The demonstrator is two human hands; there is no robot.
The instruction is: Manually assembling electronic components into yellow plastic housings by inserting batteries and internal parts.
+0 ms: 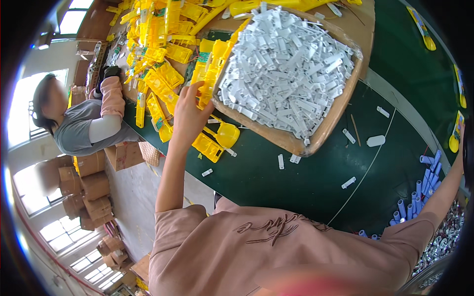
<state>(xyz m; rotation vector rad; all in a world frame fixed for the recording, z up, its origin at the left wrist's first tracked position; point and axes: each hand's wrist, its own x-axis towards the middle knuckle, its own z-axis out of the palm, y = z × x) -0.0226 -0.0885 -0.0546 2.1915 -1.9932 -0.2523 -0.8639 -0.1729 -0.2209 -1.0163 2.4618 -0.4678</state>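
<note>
left hand [187,116] is grasping a yellow part [210,74] beside the tray [316,133]; better lift it straight. right hand is out of view.

The yellow plastic housing [206,81], a long moulded shell with open compartments, stands nearly upright, leaning against the cardboard tray's edge at about ten o'clock from frame centre, with the left hand [188,114] touching it, fingers curled round its lower side
</note>
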